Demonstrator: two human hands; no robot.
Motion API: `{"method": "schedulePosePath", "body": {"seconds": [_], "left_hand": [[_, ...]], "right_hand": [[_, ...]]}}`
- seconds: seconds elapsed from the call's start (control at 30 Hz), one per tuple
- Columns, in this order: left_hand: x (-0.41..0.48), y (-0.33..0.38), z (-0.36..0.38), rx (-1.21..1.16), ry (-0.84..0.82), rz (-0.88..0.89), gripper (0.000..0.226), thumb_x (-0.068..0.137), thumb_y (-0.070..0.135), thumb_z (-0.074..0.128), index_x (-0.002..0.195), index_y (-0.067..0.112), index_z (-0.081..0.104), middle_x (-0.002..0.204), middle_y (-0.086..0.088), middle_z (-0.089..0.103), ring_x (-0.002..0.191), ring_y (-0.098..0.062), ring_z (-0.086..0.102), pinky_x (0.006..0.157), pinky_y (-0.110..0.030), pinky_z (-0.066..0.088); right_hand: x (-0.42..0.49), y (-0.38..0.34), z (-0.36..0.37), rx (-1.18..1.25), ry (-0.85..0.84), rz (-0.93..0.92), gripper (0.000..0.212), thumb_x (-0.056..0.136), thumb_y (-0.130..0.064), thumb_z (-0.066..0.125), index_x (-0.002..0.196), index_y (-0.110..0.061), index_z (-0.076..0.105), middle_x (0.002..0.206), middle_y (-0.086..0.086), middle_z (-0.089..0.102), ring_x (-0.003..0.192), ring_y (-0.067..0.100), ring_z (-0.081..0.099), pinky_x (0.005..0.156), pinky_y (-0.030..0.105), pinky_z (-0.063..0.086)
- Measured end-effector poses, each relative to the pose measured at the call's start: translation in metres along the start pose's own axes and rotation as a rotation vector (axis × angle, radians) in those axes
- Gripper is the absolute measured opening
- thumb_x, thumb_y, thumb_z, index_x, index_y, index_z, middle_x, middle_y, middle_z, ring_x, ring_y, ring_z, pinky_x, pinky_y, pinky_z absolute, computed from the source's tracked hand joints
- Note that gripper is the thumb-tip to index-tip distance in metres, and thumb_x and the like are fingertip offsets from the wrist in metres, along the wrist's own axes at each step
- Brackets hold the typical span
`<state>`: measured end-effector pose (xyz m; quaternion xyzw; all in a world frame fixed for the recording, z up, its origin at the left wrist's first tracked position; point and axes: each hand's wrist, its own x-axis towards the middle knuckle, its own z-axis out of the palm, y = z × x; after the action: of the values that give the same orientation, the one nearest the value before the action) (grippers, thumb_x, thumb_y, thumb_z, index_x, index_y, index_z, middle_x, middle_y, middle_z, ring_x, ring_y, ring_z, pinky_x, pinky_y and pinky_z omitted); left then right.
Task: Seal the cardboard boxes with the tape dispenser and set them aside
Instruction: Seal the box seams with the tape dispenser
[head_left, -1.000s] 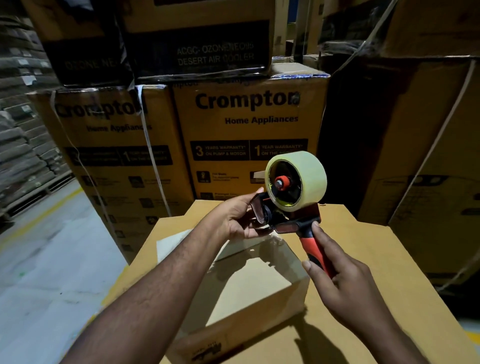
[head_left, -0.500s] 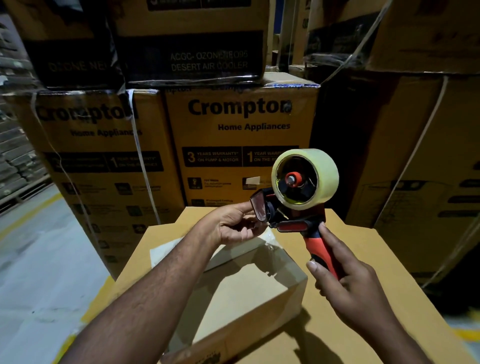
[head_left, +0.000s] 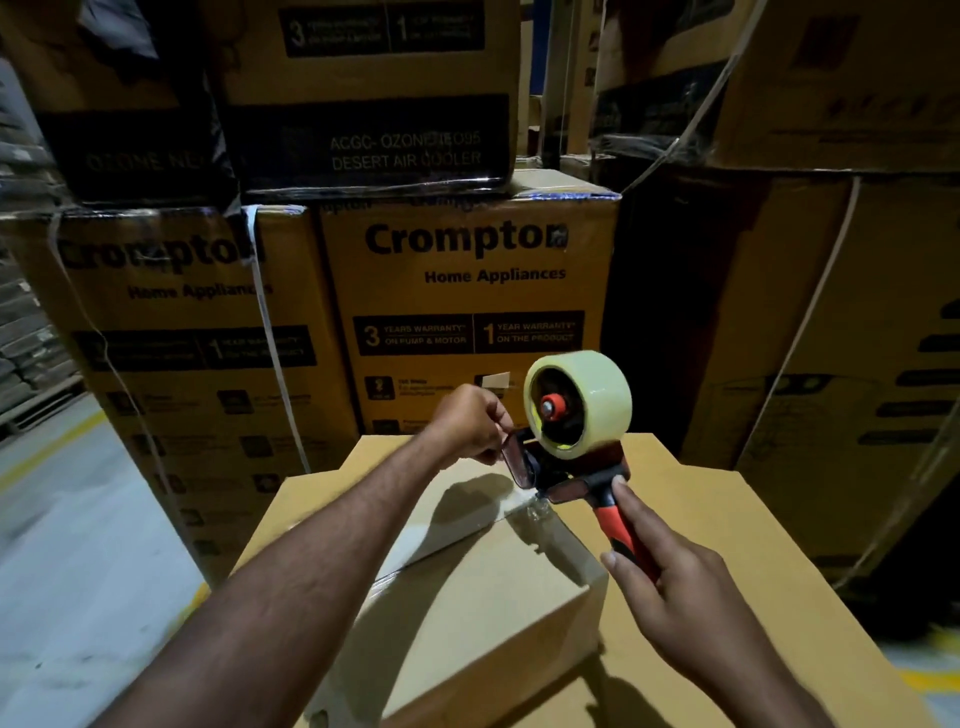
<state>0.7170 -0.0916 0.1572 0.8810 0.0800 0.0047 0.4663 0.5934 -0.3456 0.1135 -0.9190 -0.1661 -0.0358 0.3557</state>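
A small brown cardboard box (head_left: 467, 603) lies closed in front of me on a larger flat carton (head_left: 717, 519). Clear tape runs across its top to the far corner. My right hand (head_left: 670, 587) grips the red handle of the tape dispenser (head_left: 571, 447), which carries a pale roll of tape and hovers over the box's far corner. My left hand (head_left: 470, 423) pinches the tape end at the dispenser's front plate.
Tall stacked Crompton appliance cartons (head_left: 467, 291) form a wall just behind the work surface, and more strapped cartons (head_left: 841, 322) stand on the right. Grey floor (head_left: 78, 545) with yellow lines lies to the left.
The dispenser has come down towards the box's far corner. My left hand has shifted from under the front plate to pinching at its top. The view has tilted and moved closer.
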Motion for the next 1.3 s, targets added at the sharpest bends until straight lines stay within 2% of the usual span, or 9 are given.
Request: {"method": "schedulePosePath", "body": {"seconds": [0.13,0.33,0.43,0.57,0.77,0.93,1.13,1.2,1.3], "left_hand": [[0.017,-0.01,0.015,0.154,0.096,0.061,0.018,0.085,-0.011,0.07,0.083,0.007,0.07,0.085,-0.008,0.071,0.075,-0.017,0.072,0.059,-0.029,0.061],[0.046,-0.037,0.028,0.247,0.233,0.127,0.025,0.085,-0.006,0.07,0.078,0.019,0.068,0.086,0.003,0.067,0.081,-0.01,0.066,0.072,-0.03,0.061],[0.058,-0.047,0.026,0.253,0.25,0.127,0.024,0.086,-0.006,0.069,0.079,0.018,0.069,0.087,0.003,0.067,0.081,-0.009,0.064,0.062,-0.02,0.051],[0.07,-0.052,0.03,0.288,0.271,0.14,0.025,0.089,-0.005,0.064,0.081,0.018,0.067,0.087,0.004,0.064,0.081,-0.01,0.062,0.07,-0.027,0.057],[0.083,-0.066,0.028,0.331,0.25,0.1,0.025,0.084,-0.008,0.069,0.078,0.017,0.069,0.083,0.002,0.066,0.08,-0.013,0.063,0.076,-0.04,0.061],[0.09,-0.073,0.03,0.306,0.203,0.081,0.02,0.082,-0.002,0.077,0.078,0.017,0.07,0.081,0.007,0.066,0.078,-0.007,0.061,0.071,-0.033,0.059],[0.103,-0.075,0.035,0.282,0.152,0.013,0.014,0.089,0.0,0.07,0.084,0.012,0.071,0.082,0.005,0.064,0.073,-0.006,0.056,0.055,-0.021,0.041],[0.107,-0.079,0.037,0.319,0.101,-0.019,0.006,0.094,0.009,0.068,0.094,0.013,0.072,0.092,0.001,0.068,0.08,-0.011,0.06,0.06,-0.023,0.045],[0.107,-0.09,0.038,0.402,0.027,-0.103,0.02,0.099,0.027,0.064,0.108,0.01,0.07,0.102,-0.006,0.068,0.095,-0.022,0.065,0.078,-0.034,0.055]], "right_hand": [[-0.002,-0.004,0.007,-0.022,-0.025,0.043,0.077,0.1,-0.037,0.056,0.153,-0.051,0.002,0.151,-0.012,0.043,0.132,0.012,0.047,0.104,0.026,0.043],[0.012,-0.011,0.018,-0.087,-0.017,0.096,0.078,0.101,-0.039,0.052,0.154,-0.049,-0.004,0.147,-0.012,0.049,0.129,0.011,0.05,0.103,0.026,0.044],[0.015,-0.013,0.025,-0.141,-0.035,0.08,0.077,0.102,-0.043,0.049,0.153,-0.049,-0.009,0.146,-0.014,0.048,0.128,0.008,0.048,0.102,0.025,0.043],[0.025,-0.014,0.031,-0.17,-0.034,0.071,0.079,0.101,-0.045,0.049,0.15,-0.05,-0.013,0.146,-0.013,0.049,0.126,0.008,0.05,0.1,0.024,0.045],[0.035,-0.013,0.04,-0.175,-0.049,0.067,0.077,0.101,-0.043,0.051,0.153,-0.049,-0.005,0.142,-0.012,0.052,0.123,0.01,0.052,0.097,0.025,0.047],[0.035,-0.011,0.045,-0.178,-0.073,0.088,0.077,0.101,-0.044,0.05,0.153,-0.05,-0.007,0.143,-0.012,0.052,0.123,0.01,0.053,0.096,0.025,0.047],[0.037,-0.011,0.044,-0.167,-0.071,0.11,0.077,0.101,-0.045,0.05,0.153,-0.051,-0.006,0.141,-0.013,0.052,0.122,0.01,0.053,0.095,0.025,0.046],[0.037,-0.011,0.042,-0.164,-0.076,0.12,0.076,0.101,-0.045,0.05,0.153,-0.052,-0.005,0.14,-0.013,0.052,0.121,0.01,0.053,0.095,0.025,0.046],[0.038,-0.014,0.038,-0.161,-0.081,0.137,0.075,0.101,-0.044,0.05,0.154,-0.052,-0.003,0.138,-0.013,0.054,0.119,0.01,0.054,0.095,0.025,0.046]]}}
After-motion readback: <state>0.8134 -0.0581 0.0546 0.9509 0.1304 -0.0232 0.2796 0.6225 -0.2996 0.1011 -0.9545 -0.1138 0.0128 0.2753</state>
